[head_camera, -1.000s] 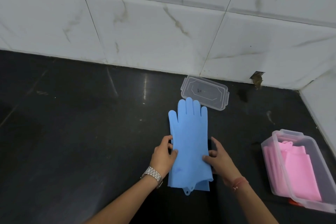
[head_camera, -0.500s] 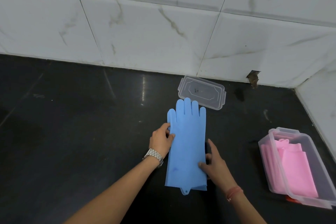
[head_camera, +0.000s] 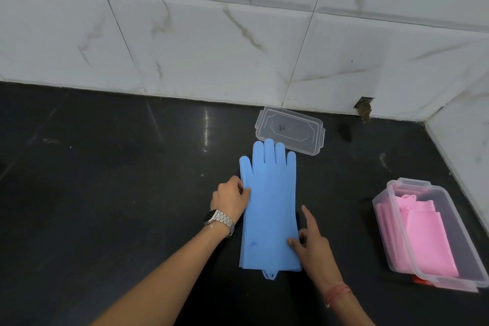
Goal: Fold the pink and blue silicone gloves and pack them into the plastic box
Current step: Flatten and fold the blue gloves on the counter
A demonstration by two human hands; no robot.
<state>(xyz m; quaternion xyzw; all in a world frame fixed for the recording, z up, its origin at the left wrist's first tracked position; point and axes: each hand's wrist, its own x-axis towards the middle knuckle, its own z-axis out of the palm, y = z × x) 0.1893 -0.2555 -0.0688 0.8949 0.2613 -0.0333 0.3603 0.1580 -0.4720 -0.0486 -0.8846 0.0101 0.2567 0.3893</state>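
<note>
Two smooth blue silicone gloves (head_camera: 268,209) lie stacked flat on glossy black stone counter (head_camera: 105,193). Left hand (head_camera: 230,201) pinches their edge; right hand (head_camera: 312,243) presses with loosely spread fingers. Folded pink silicone gloves (head_camera: 423,235) fill the clear rectangular plastic box (head_camera: 402,230).

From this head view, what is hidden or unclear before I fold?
- Blue gloves: stacked; the lower one shows only as edges at the cuff.
- Pink gloves in the plastic box: number hidden by folds and box wall.
- Red thing under the box's near corner: mostly covered.
- Lid: its small dark marks are unreadable.
</note>
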